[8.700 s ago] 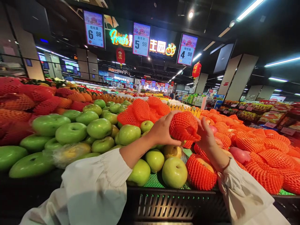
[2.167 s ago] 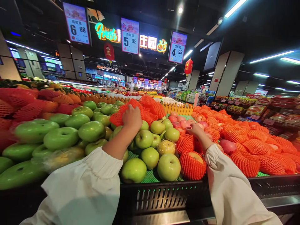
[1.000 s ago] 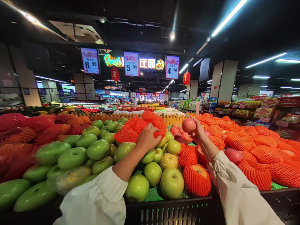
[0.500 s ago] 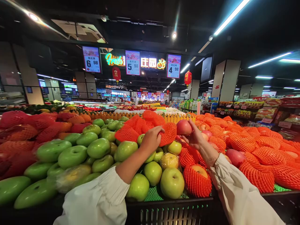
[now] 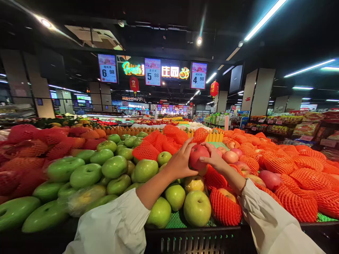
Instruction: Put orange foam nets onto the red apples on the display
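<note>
A bare red apple (image 5: pixel 198 157) is held up above the fruit between my two hands. My left hand (image 5: pixel 180 161) curves round its left side, and my right hand (image 5: pixel 217 159) grips it from the right with the thumb across its front. Just beyond the fingers an orange foam net (image 5: pixel 200 135) shows against the low yellow fence; whether it rests there I cannot tell. Below my hands sit green apples (image 5: pixel 197 208), a yellowish fruit in clear wrap (image 5: pixel 194 183) and a fruit in an orange foam net (image 5: pixel 225 208).
Green mangoes (image 5: pixel 86 175) fill the left side, with pink-netted fruit (image 5: pixel 39 141) farther left. Orange-netted fruit (image 5: pixel 298 173) spreads to the right among bare red apples. A black crate edge (image 5: pixel 196 236) runs along the front, and a small yellow fence (image 5: pixel 215 136) closes the back.
My left hand has let go of the orange foam net and closed on the red apple. The apple and my right hand have shifted left and lower. The view has turned slightly.
</note>
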A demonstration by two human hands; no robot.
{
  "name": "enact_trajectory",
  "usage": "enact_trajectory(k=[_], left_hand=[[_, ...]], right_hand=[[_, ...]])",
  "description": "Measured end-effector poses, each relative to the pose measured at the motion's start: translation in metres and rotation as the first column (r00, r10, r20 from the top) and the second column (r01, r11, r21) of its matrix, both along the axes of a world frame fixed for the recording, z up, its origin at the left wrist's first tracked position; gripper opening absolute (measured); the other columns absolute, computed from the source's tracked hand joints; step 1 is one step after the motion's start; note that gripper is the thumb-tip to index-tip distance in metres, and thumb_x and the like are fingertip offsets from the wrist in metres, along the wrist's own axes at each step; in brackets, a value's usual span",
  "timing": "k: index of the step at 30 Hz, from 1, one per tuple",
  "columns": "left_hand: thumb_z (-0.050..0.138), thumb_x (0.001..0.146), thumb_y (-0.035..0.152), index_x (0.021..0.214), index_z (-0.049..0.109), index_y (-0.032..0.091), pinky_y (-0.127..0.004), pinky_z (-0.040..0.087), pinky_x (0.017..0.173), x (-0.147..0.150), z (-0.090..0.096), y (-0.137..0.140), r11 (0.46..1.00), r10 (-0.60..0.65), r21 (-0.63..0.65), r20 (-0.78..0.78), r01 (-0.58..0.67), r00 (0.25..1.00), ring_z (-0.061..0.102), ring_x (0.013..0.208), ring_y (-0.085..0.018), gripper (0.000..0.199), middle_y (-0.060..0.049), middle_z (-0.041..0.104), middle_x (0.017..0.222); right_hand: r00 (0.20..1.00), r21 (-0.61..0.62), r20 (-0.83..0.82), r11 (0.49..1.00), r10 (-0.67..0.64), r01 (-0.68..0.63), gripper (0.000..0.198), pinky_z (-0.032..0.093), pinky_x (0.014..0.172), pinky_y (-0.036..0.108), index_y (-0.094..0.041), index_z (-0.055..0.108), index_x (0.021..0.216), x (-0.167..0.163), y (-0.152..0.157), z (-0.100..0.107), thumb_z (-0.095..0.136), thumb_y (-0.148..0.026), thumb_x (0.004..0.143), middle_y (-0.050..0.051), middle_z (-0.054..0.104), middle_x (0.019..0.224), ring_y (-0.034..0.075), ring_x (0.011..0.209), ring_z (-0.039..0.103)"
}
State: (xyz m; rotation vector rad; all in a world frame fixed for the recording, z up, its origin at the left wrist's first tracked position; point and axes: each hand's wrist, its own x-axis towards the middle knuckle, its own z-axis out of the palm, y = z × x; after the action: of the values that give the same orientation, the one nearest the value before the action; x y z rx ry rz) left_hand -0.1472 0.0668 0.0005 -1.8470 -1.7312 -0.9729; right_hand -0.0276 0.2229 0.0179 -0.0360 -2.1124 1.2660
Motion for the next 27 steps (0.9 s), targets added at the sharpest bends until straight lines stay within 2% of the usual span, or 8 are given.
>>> enact_trajectory(k=[5,8,13,17,19,21,24,27], left_hand=[[0.087,0.066,0.049,0.149,0.032,0.010,-0.051,0.039,0.120,0.000,-0.002,0.001,0.999,-0.005,0.040,-0.028,0.006,1.000,0.036,0.148,-0.034,0.107,-0.023,0.025,0.162],[0.088,0.064,0.040,0.144,0.038,0.010,-0.048,0.041,0.119,-0.002,-0.002,0.002,0.999,-0.010,0.049,-0.086,0.015,0.996,0.037,0.148,-0.033,0.099,-0.024,0.030,0.159],[0.086,0.063,0.029,0.138,0.042,0.008,-0.044,0.044,0.117,-0.003,0.000,0.001,0.995,0.032,0.102,-0.217,-0.010,0.976,0.042,0.144,-0.033,0.090,-0.023,0.038,0.155],[0.087,0.061,0.029,0.137,0.043,0.008,-0.043,0.050,0.110,-0.005,0.002,-0.001,0.995,0.047,0.093,-0.282,-0.022,0.958,0.043,0.142,-0.034,0.090,-0.024,0.038,0.155],[0.088,0.061,0.030,0.137,0.043,0.008,-0.043,0.050,0.109,-0.005,0.002,-0.001,0.996,0.043,0.092,-0.294,-0.017,0.955,0.044,0.142,-0.034,0.091,-0.024,0.037,0.156],[0.088,0.061,0.030,0.137,0.043,0.009,-0.045,0.050,0.109,-0.006,0.001,0.000,0.995,0.051,0.101,-0.289,-0.022,0.956,0.044,0.142,-0.035,0.091,-0.024,0.034,0.158],[0.087,0.064,0.036,0.138,0.042,0.009,-0.046,0.048,0.110,-0.003,0.000,0.001,0.988,0.084,0.147,-0.188,-0.056,0.979,0.042,0.144,-0.036,0.090,-0.025,0.027,0.162],[0.085,0.066,0.048,0.138,0.044,0.011,-0.046,0.048,0.107,0.003,0.002,0.001,0.969,0.123,0.199,0.138,-0.149,0.983,0.054,0.132,-0.034,0.091,-0.022,0.048,0.148]], right_hand=[[0.999,0.021,0.042,1.000,0.004,-0.005,0.085,0.052,0.096,0.040,-0.020,0.050,0.111,0.002,-0.004,0.000,0.087,-0.058,0.044,0.012,0.059,0.122,0.028,0.110,0.059],[0.998,0.020,0.042,0.999,0.037,-0.038,0.084,0.051,0.096,0.037,-0.021,0.051,0.111,-0.003,0.003,-0.005,0.086,-0.059,0.045,0.011,0.059,0.120,0.027,0.112,0.059],[0.977,-0.233,-0.206,0.972,-0.047,-0.002,0.067,0.047,0.060,0.027,-0.025,0.042,0.118,-0.007,0.022,-0.005,0.062,-0.073,0.076,0.008,0.057,0.117,0.020,0.092,0.061],[0.868,0.048,-0.443,0.961,-0.225,0.274,0.052,0.051,0.086,0.031,-0.024,0.049,0.123,0.002,0.024,0.002,0.066,-0.054,0.083,0.010,0.052,0.136,0.022,0.117,0.056],[0.857,0.250,-0.460,0.892,-0.233,0.376,0.037,0.046,0.101,0.036,-0.021,0.060,0.106,0.004,0.022,0.003,0.068,-0.049,0.083,0.011,0.057,0.130,0.024,0.121,0.054],[0.859,0.320,-0.458,0.859,-0.229,0.400,0.028,0.043,0.105,0.038,-0.019,0.063,0.088,0.004,0.022,0.003,0.068,-0.047,0.085,0.011,0.062,0.117,0.024,0.115,0.056],[0.842,0.093,-0.476,0.938,-0.252,0.334,0.028,0.046,0.096,0.035,-0.019,0.061,0.085,0.002,0.026,0.003,0.063,-0.047,0.087,0.007,0.064,0.098,0.020,0.097,0.059],[0.824,-0.215,-0.503,0.961,-0.263,0.175,0.031,0.047,0.084,0.029,-0.019,0.055,0.079,0.001,0.028,0.006,0.069,-0.047,0.079,0.001,0.059,0.082,0.015,0.081,0.056]])
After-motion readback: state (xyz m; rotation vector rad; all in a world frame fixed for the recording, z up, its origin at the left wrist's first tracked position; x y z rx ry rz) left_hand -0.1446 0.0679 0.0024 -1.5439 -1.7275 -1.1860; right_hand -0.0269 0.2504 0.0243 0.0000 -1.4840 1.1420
